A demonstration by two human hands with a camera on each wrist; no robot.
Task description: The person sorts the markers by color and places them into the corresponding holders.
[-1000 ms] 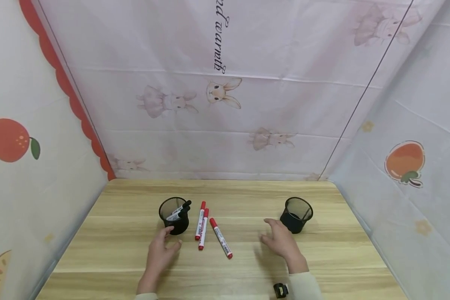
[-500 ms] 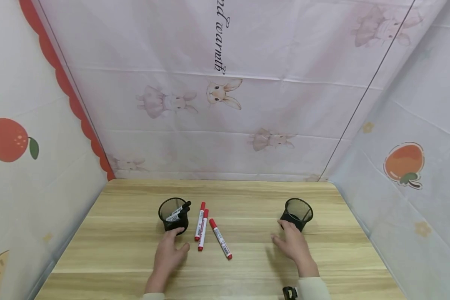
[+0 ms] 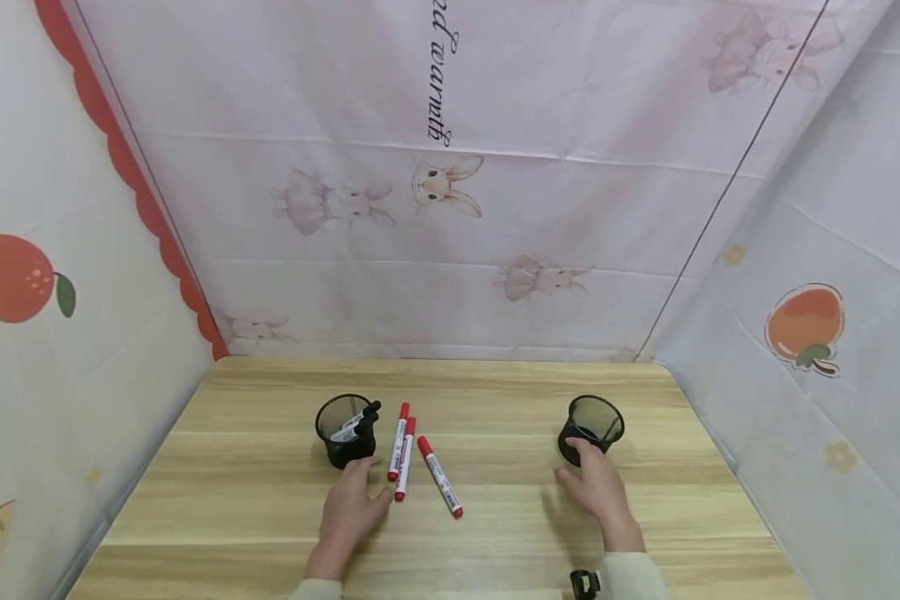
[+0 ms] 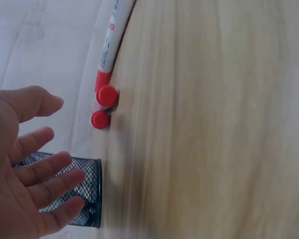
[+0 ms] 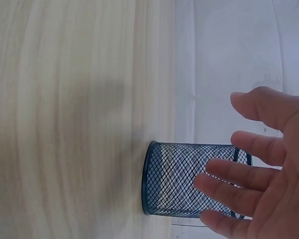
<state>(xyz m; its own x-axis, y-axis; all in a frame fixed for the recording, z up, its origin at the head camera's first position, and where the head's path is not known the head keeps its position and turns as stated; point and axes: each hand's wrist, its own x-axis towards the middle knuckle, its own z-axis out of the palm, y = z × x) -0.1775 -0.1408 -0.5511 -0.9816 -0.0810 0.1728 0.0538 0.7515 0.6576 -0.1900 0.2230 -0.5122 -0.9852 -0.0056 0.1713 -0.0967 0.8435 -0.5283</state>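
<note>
My left hand point(image 3: 351, 510) hovers open above the table, just in front of a black mesh pen cup point(image 3: 345, 454) that holds black-capped markers point(image 3: 354, 425). Its thumb points toward the lower ends of two red-capped markers point(image 3: 400, 446) lying side by side. A third red marker point(image 3: 441, 477) lies slanted to their right. On the other side, my right hand point(image 3: 598, 492) is open with fingers spread, in front of a second mesh pen cup point(image 3: 597, 417). In the right wrist view the fingers overlap that mesh cup point(image 5: 184, 179). Neither hand holds anything.
The light wooden table point(image 3: 495, 392) reaches back to a pink printed curtain point(image 3: 450, 317), with printed cloth walls on the left and right. A small black object point(image 3: 585, 583) sits beside the right sleeve point(image 3: 633, 577) at the near edge.
My left hand has moved right, from the left cup toward the red markers. My right hand has also shifted right, in front of its cup. Markers and cups stay in place.
</note>
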